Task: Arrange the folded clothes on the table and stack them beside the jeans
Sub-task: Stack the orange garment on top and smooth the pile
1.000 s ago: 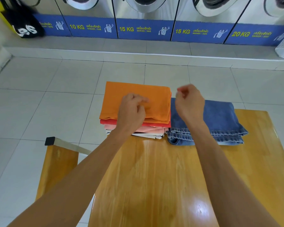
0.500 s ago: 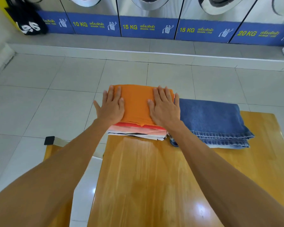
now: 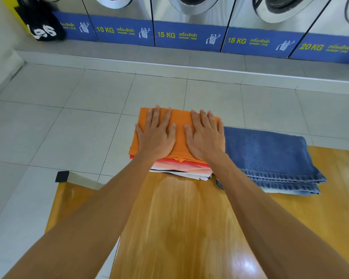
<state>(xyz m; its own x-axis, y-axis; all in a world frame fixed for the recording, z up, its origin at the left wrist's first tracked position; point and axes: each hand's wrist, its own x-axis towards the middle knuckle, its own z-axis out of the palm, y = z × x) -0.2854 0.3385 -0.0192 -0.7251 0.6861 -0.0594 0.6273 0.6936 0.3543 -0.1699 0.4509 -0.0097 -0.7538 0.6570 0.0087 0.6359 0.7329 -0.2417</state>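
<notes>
- The left hand [image 3: 157,135] lies flat, palm down and fingers spread, on the left half of the orange folded cloth [image 3: 179,121]; it holds nothing.
- The right hand [image 3: 206,137] lies flat in the same way on the right half of this cloth, fingers stretched out and also holding nothing.
- The orange cloth is the top piece of a stack of folded clothes [image 3: 181,168]; under it I see red, pink and white layers, and a thin dark line that is perhaps one more garment, but I cannot tell.
- The stack stands at the far left corner of the wooden surface [image 3: 179,228], and its far part seems to reach over the edge.
- The folded blue jeans [image 3: 270,158] lie just beside the stack on its right, on the same surface; the two piles look like they touch at the near edge.
- Lower on the left there is a second wooden top with a metal leg [image 3: 79,178].
- Behind, on a raised step over the tiled floor [image 3: 69,127], washing machines [image 3: 189,21] stand in a row with blue labels of 10, 15 and 20 KG.
- A black bag [image 3: 42,27] hangs at the far left.
</notes>
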